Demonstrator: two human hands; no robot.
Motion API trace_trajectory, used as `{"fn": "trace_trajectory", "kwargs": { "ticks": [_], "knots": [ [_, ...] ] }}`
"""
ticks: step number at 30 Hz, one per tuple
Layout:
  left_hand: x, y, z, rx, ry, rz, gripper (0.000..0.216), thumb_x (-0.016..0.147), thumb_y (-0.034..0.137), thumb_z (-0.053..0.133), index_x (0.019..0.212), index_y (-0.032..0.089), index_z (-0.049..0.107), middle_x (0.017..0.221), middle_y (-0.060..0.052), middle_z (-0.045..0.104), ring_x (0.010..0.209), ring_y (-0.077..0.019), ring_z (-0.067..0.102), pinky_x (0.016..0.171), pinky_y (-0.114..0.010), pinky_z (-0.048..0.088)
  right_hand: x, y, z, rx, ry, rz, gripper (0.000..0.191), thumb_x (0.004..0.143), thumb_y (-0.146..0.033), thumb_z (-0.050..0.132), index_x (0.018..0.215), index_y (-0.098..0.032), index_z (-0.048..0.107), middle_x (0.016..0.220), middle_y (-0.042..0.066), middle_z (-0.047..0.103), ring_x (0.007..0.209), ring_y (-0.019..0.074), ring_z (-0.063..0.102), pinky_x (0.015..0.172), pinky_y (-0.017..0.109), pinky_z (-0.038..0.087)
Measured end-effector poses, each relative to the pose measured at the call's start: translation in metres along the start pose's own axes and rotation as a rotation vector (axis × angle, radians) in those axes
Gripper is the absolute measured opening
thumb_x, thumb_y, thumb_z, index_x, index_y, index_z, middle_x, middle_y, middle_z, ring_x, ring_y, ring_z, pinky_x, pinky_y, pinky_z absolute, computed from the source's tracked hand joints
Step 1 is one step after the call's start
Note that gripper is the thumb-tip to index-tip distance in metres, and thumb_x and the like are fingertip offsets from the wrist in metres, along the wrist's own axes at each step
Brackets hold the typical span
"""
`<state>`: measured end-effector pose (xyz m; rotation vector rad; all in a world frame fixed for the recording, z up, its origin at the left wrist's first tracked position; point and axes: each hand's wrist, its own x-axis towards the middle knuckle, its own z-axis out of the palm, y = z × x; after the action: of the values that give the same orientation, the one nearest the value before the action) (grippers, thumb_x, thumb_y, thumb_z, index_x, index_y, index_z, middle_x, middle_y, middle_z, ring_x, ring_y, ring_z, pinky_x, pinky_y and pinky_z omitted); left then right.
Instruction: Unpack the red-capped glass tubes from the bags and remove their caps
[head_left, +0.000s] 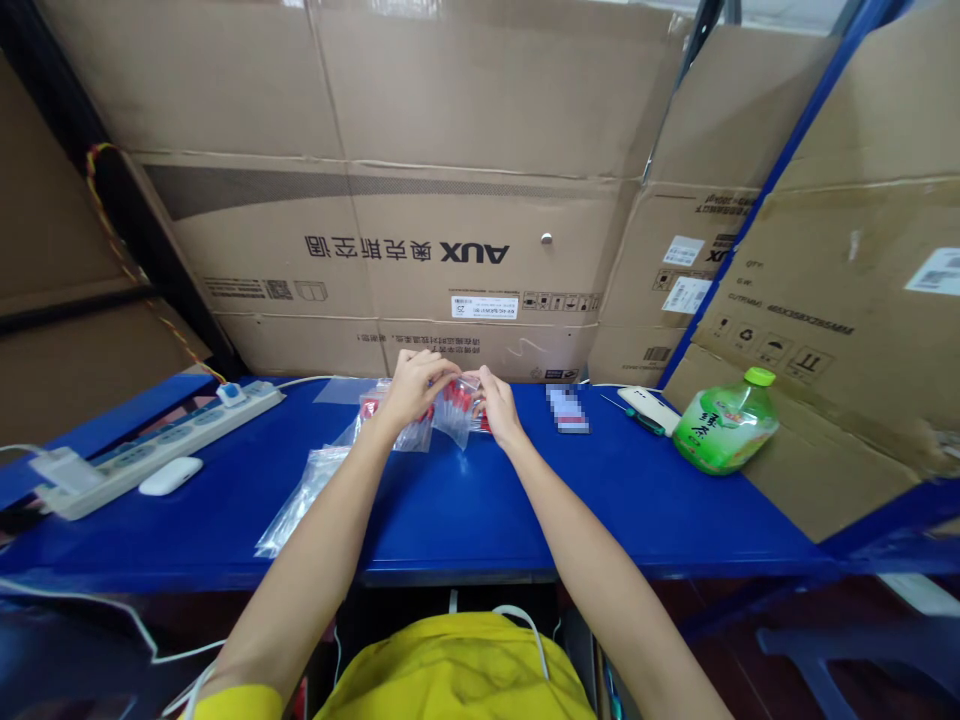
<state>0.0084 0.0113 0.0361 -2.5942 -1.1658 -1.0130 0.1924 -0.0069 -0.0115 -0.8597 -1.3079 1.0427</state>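
My left hand [412, 388] and my right hand [497, 402] meet at the far middle of the blue table [465, 510]. Both pinch a small clear plastic bag [459, 408] holding red pieces, lifted a little above the table. More small bags with red pieces [375, 405] lie just under and left of my left hand. A pile of empty clear bags [304, 492] stretches along the table beside my left forearm.
A white power strip [161, 445] and a white earbud case [170, 475] lie at the left. A green drink bottle [724, 425], a white device [649, 407] and a screwdriver [636, 414] lie at the right. Cardboard boxes [420, 250] wall the back.
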Motion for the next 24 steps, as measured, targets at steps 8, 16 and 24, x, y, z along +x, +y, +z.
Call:
{"fn": "trace_trajectory", "kwargs": {
  "ticks": [8,16,24],
  "knots": [
    [-0.001,0.011,0.014,-0.217,-0.047,-0.131,0.028,0.103,0.041,0.047,0.117,0.022,0.061,0.077,0.0,0.066,0.072,-0.0191,0.06,0.073,-0.029,0.039,0.005,0.003,-0.003,-0.052,0.062,-0.004,0.03,0.078,-0.05,0.068,0.077,-0.02,0.073,0.066,0.0,0.066,0.055,0.0178,0.063,0.055,0.032,0.055],
    [0.001,0.014,0.026,-0.375,-0.015,-0.425,0.05,0.1,0.057,0.043,0.066,0.02,0.051,0.057,0.001,0.054,0.059,-0.0155,0.048,0.06,-0.028,0.032,0.003,-0.001,-0.004,0.106,0.058,0.088,0.031,0.065,-0.045,0.083,0.08,-0.018,0.076,0.076,0.002,0.071,0.069,0.0169,0.064,0.062,0.03,0.058],
    [0.001,0.015,0.028,-0.494,-0.05,-0.379,0.032,0.092,0.041,0.05,0.071,0.018,0.057,0.061,0.002,0.055,0.062,-0.0137,0.047,0.06,-0.025,0.032,0.001,-0.004,-0.006,0.198,-0.117,0.256,0.039,0.062,-0.046,0.086,0.078,-0.02,0.063,0.068,-0.004,0.062,0.062,0.0116,0.061,0.059,0.025,0.054]
  ]
}}
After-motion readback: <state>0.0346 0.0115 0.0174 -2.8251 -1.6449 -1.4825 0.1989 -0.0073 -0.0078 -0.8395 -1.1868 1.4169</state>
